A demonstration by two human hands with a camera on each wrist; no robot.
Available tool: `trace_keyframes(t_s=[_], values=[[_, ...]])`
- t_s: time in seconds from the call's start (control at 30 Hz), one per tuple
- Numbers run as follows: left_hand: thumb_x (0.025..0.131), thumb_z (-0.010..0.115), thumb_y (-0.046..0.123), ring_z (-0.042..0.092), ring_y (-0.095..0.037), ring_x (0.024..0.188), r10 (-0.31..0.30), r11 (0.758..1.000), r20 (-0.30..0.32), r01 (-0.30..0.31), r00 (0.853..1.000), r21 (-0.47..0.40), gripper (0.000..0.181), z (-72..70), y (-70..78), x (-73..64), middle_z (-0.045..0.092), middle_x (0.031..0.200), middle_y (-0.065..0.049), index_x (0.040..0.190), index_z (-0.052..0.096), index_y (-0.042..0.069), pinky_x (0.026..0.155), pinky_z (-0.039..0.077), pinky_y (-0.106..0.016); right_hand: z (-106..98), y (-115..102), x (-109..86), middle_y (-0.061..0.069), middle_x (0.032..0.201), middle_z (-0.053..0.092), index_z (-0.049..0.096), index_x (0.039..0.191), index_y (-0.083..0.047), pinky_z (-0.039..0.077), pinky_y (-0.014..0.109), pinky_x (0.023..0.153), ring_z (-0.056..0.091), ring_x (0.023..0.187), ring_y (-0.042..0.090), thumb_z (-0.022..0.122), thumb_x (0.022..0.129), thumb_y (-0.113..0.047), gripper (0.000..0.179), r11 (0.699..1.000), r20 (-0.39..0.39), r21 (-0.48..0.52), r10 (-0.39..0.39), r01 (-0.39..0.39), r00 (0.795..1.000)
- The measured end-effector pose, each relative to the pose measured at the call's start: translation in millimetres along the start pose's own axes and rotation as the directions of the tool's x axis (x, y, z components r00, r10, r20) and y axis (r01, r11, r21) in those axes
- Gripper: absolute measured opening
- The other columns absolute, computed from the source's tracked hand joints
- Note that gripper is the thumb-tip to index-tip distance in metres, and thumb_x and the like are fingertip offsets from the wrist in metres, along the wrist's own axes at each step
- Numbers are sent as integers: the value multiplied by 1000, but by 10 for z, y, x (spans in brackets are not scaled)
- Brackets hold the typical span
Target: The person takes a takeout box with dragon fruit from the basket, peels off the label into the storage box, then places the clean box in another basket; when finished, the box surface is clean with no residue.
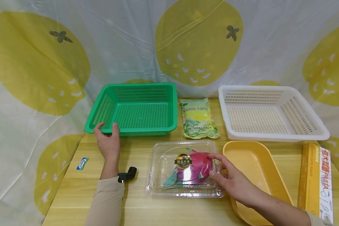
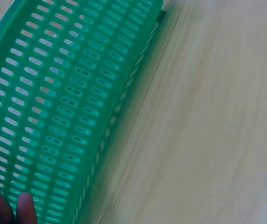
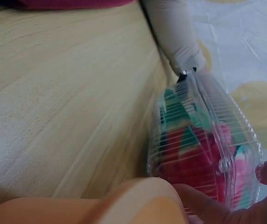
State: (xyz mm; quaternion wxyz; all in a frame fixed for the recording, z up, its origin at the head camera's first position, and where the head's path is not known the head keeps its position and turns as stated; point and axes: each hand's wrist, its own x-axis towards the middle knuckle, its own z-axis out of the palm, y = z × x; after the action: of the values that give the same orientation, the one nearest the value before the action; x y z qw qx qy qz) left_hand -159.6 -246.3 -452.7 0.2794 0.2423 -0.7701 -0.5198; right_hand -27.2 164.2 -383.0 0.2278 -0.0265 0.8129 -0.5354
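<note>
A clear plastic clamshell box point(image 1: 161, 180) with a dark label lies on the table. Inside it is a bright pink thing with green leaf-like points point(image 1: 198, 163), resembling a dragon fruit. At the box's right end, my right hand point(image 1: 233, 180) holds on, thumb and fingertips against the lid's edge. The right wrist view has fingers beside the ribbed end of the box point(image 3: 203, 154). My left hand point(image 1: 108, 146) is at the front left rim of the green basket point(image 1: 147, 129), thumb and forefinger spread apart. In the left wrist view, fingertips point(image 2: 26, 207) overlap the slotted basket wall point(image 2: 58, 107).
Behind the box lies a yellow-green printed pouch point(image 1: 200, 117), with a white basket point(image 1: 277, 135) right of it. A yellow tray point(image 1: 271, 175) and a pasta box point(image 1: 317, 182) stand at the right. A small packet point(image 1: 82, 163) lies far left. A lemon-print curtain point(image 1: 135, 37) closes off the back.
</note>
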Motion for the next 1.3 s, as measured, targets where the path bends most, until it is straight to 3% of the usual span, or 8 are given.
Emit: trace_keyframes(t_s=[0.1,0.3,0.43,0.63,0.87,1.03,1.2,1.3], values=[[94,62,57,44,-9,58,-6,1000,1,6,1000,8,61,-2,1,-8,43,58,9,140,47,20,59,37,-30,-6,-3,-13,16,111,50,40,151,-25,48,26,61,55,74,18,66,100,-26,56,999,22,-35,-8,9,1000],[94,63,57,44,-10,58,-22,999,-5,22,1000,27,59,-13,4,-20,43,58,9,139,48,22,59,37,-30,-100,-40,-117,26,148,47,40,151,-26,60,43,84,67,112,39,67,99,-34,59,984,104,-165,-44,61,994],[93,63,60,47,-10,60,-39,998,2,39,999,54,62,-42,17,-24,45,58,10,140,47,22,60,39,-30,-164,-68,-187,24,154,45,36,153,-26,59,52,90,62,124,45,66,100,-36,62,973,130,-205,-84,110,988],[94,61,62,46,-18,69,-46,995,35,43,998,94,68,-89,49,-29,46,66,1,145,43,21,65,37,-33,-172,-91,-205,21,155,45,40,151,-26,54,63,95,56,128,51,69,97,-40,62,945,68,-293,-128,143,989],[95,56,64,53,-9,63,-50,988,75,38,996,152,71,-129,95,-62,53,65,3,153,38,26,62,42,-32,-158,-149,-93,10,146,52,52,143,-20,55,57,96,60,126,37,70,97,-35,52,827,-1,-492,-316,274,949],[94,54,68,53,-7,51,-24,978,122,-2,992,208,74,-173,174,-108,54,56,10,157,34,34,50,43,-32,-149,-207,115,11,148,50,53,144,-18,50,62,103,57,130,38,71,97,-29,52,780,-34,-559,-362,282,932],[93,54,70,60,-8,53,-14,967,209,-39,978,251,74,-245,320,-195,72,68,0,158,27,46,52,44,-35,-157,-236,331,10,146,51,55,142,-15,49,59,106,55,132,36,69,98,-29,49,727,-12,-597,-431,339,902],[95,54,68,61,-11,53,24,962,283,-99,959,254,73,-289,450,-286,77,80,-8,158,27,44,51,43,-35,-175,-250,447,10,144,53,57,140,-13,50,58,106,57,131,36,68,99,-28,45,706,0,-605,-462,368,887]])
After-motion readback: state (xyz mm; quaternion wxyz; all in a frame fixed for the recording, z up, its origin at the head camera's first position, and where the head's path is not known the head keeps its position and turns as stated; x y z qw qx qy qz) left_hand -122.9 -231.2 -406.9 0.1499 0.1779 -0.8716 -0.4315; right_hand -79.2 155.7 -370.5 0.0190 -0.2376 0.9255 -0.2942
